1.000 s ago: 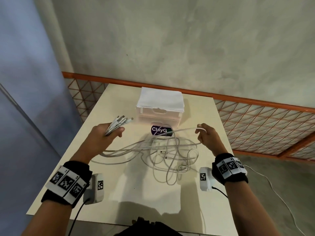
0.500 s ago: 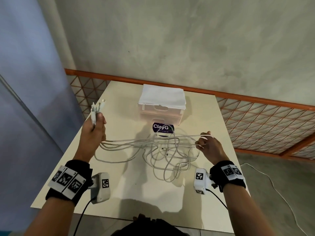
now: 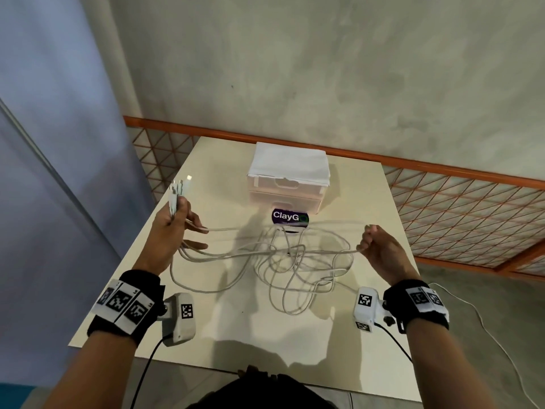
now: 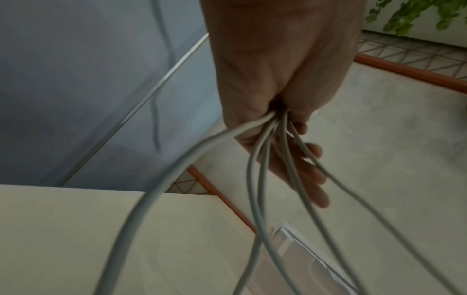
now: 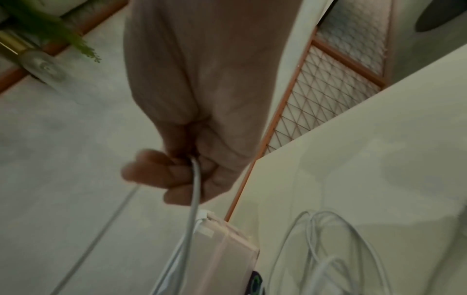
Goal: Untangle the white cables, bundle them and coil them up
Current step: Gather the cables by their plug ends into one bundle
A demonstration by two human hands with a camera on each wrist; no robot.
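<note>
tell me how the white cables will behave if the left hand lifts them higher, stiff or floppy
Probably floppy: the white cables sag from the left hand into loose loops on the table. They likely weigh little, since a few fingers hold several ends. The crossed loops would probably drag up together as a tangle, with the right hand holding one strand.

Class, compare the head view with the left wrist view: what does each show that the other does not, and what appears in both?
Only the head view shows the right hand pinching a strand, the plug ends sticking up above the left hand's grip, the tangled loops on the table, and the purple ClayG label.

Only the left wrist view shows green leaves at the top right and the strands fanning out below the grip.

Both show the left hand, the white cables and the white box.
</note>
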